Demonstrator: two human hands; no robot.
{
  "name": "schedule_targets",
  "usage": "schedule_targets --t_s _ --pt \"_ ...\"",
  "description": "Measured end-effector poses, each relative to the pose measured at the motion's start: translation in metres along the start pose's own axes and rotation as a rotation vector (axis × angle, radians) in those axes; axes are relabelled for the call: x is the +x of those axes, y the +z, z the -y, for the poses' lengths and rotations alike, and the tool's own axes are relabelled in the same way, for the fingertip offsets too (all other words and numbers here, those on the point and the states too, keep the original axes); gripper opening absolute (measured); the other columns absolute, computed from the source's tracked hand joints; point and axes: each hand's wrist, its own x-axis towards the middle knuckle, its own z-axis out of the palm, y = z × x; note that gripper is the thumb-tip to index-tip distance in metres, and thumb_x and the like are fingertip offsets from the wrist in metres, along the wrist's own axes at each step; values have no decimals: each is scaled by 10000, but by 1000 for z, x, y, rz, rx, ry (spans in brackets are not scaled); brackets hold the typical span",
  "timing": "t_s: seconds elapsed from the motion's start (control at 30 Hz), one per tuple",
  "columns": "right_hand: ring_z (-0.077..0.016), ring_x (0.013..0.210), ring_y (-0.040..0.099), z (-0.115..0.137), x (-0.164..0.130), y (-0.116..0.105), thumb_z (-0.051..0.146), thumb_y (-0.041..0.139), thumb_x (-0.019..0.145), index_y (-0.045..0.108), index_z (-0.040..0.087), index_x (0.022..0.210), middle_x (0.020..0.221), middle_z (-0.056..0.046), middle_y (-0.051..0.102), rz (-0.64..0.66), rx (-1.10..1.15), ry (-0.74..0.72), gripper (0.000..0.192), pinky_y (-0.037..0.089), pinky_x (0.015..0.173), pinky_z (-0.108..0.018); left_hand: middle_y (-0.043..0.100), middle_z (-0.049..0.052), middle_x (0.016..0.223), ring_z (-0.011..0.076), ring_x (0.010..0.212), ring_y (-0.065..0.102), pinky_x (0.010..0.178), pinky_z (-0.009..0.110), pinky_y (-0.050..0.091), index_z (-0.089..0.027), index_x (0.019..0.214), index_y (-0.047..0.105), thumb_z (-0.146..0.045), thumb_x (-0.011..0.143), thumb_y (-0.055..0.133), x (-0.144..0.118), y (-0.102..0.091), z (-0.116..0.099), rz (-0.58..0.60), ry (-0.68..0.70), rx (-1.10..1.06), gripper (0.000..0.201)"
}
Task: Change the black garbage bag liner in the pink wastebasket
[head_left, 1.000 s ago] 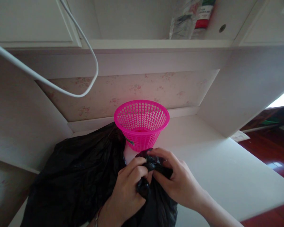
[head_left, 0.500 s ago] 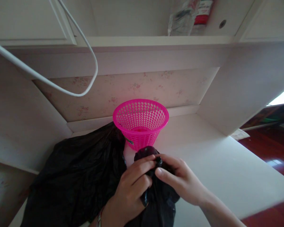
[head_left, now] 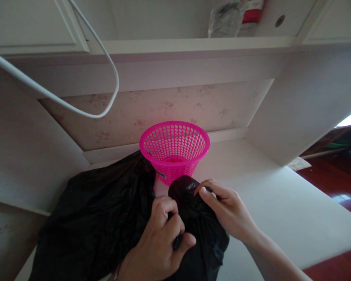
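Observation:
A black plastic bag (head_left: 203, 238) hangs bunched between my two hands, in front of a pink mesh basket (head_left: 175, 162). My left hand (head_left: 160, 238) has its curled fingers closed on the left side of the bag. With thumb and forefinger, my right hand (head_left: 222, 203) pinches the bag's upper right edge. Another spread of black plastic (head_left: 96, 218) lies to the left of my left hand; whether it joins the held bag is hidden. The basket stands upright on the white surface, and no contents show through its open top.
A white cable (head_left: 84, 113) loops down at the upper left. Above the floral back wall, a cabinet shelf (head_left: 163, 46) holds a clear plastic package (head_left: 226, 19) and a red-labelled bottle (head_left: 251, 16). The white desktop (head_left: 269, 195) extends rightward past a side panel (head_left: 298, 101).
My hands have moved apart from each other, the left going left and down, the right shifting right. The top of the bag between them is now spread wider.

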Motion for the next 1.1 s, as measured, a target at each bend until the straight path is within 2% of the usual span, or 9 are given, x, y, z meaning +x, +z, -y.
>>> schedule_targets --t_s 0.13,0.23,0.37,0.47,0.57,0.7,0.83,0.93,1.1 --pt "-138 715 500 -17 12 -13 531 546 981 659 187 797 733 10 575 -161 23 80 406 384 631 -247 494 80 1029 214 978 543 890 352 531 -221 857 516 -435 1047 381 -14 4 -2 66 -95 -51 317" --pt "-144 726 499 -40 25 -27 565 571 952 655 181 765 723 8 568 -264 -22 97 435 384 666 -257 517 73 970 221 955 533 880 364 511 -217 840 524 -408 1051 371 -26 8 -2 61 -38 -26 322" --pt "-173 740 547 -78 38 -39 656 563 908 644 186 732 710 -11 596 -239 -69 173 509 415 701 -280 538 49 880 198 877 523 844 355 482 -205 779 499 -387 1069 305 -46 23 6 66 89 43 394" --pt "-178 701 555 -98 41 -40 703 568 874 650 189 717 682 -18 605 -231 -68 212 544 425 678 -287 505 22 791 168 757 496 745 323 457 -206 712 443 -392 1077 238 -63 37 13 -44 153 43 458" --pt "-171 673 556 -103 42 -38 701 577 870 654 185 711 664 -19 609 -235 -41 213 545 431 652 -283 509 14 782 145 688 493 666 285 449 -214 722 440 -420 1072 267 -74 36 14 -3 52 -43 442" --pt "-167 694 587 -87 39 -38 688 578 882 663 182 763 700 -22 635 -290 31 178 526 474 673 -279 556 19 889 107 648 503 604 229 445 -221 778 463 -529 1035 385 -66 10 7 178 -178 -316 408" --pt "-147 697 584 -52 28 -40 600 627 901 708 178 797 723 -18 658 -311 51 48 442 476 651 -245 585 0 922 112 743 590 668 206 471 -237 810 462 -339 941 667 -47 -16 7 211 -129 -520 264" --pt "-127 682 597 -20 16 -36 492 635 935 744 189 834 733 -11 692 -188 3 -64 337 473 623 -212 617 -3 937 114 766 613 691 206 477 -244 845 525 -188 914 672 -31 -23 5 154 -181 -535 172" --pt "-103 652 637 22 6 -18 352 719 907 775 216 856 734 11 733 40 -70 -226 156 478 605 -180 661 -6 854 127 785 645 732 210 508 -246 911 678 -239 912 712 10 -17 -1 -34 -233 -440 34"
